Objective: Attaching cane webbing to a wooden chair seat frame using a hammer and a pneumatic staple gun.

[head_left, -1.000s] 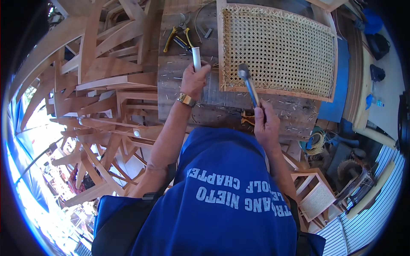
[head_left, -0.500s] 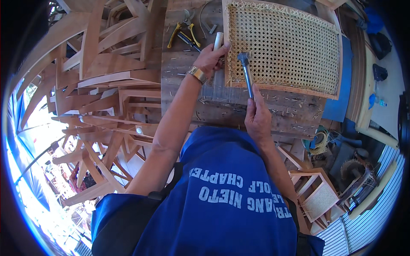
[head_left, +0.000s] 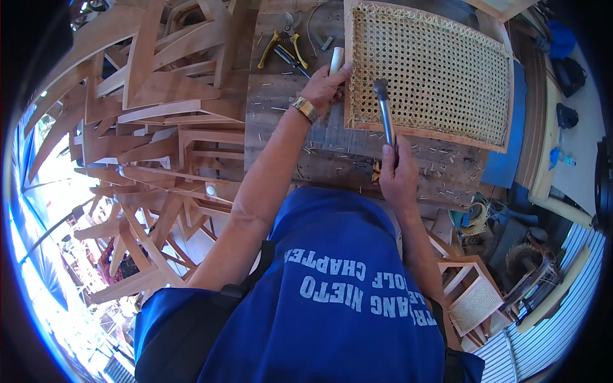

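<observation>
A wooden frame with woven cane webbing (head_left: 434, 73) lies on the plank worktop at the far side. My left hand (head_left: 321, 90), with a gold watch on its wrist, is at the frame's left edge. Its fingers are wrapped round a white cylindrical stick (head_left: 336, 60), whose lower end is hidden, while the thumb rests by the frame's edge. In my right hand (head_left: 400, 173) is a hammer (head_left: 386, 118) with a metal shaft. The hammer's head is over the left part of the cane; whether it touches cannot be seen.
Yellow-handled pruning shears (head_left: 276, 43) and a dark screwdriver-like tool (head_left: 287, 56) lie left of the frame. Small pale pegs are scattered over the worktop (head_left: 332, 163). Wooden chair frames (head_left: 172, 105) are piled on the left. A cane coil (head_left: 476, 220) sits at the right.
My right hand and the hammer have moved slightly to the right over the cane. The left hand keeps its grip by the frame's edge. The whole view has shifted a little.
</observation>
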`<state>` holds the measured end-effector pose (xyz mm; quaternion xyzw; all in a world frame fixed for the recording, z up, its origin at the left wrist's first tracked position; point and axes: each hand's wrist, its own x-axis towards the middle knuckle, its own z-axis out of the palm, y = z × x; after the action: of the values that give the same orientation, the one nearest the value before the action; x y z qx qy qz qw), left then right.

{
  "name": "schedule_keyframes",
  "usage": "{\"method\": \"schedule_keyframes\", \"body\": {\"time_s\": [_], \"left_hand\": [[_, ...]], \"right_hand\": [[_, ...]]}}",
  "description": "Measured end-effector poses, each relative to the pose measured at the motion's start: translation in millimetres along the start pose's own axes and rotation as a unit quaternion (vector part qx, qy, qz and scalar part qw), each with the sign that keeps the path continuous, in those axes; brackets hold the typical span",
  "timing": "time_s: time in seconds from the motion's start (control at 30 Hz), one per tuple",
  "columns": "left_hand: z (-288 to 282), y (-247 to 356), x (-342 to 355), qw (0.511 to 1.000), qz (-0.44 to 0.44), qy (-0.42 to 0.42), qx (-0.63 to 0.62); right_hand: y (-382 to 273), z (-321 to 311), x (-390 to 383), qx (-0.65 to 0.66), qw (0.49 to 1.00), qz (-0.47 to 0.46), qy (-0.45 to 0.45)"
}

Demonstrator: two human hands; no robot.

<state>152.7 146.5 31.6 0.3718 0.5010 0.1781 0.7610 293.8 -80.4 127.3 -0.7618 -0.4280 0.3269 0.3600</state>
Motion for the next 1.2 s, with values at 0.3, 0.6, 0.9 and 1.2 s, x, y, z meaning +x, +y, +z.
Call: {"method": "schedule_keyframes", "body": {"time_s": [0.3,0.6,0.9,1.2], "left_hand": [[-3,8,-5,0.998,-0.045,-0.031,-0.005],[-2,7,-5,0.999,-0.037,-0.018,-0.004],[-5,5,-3,0.997,-0.059,-0.038,-0.014],[-3,5,-3,0.998,-0.047,-0.017,-0.026]], "right_hand": [[13,22,0,0.038,0.995,-0.085,0.018],[6,12,-14,0.033,0.998,-0.056,0.010],[4,13,16,-0.047,0.997,-0.063,-0.029],[-9,15,10,-0.053,0.988,-0.140,0.038]]}}
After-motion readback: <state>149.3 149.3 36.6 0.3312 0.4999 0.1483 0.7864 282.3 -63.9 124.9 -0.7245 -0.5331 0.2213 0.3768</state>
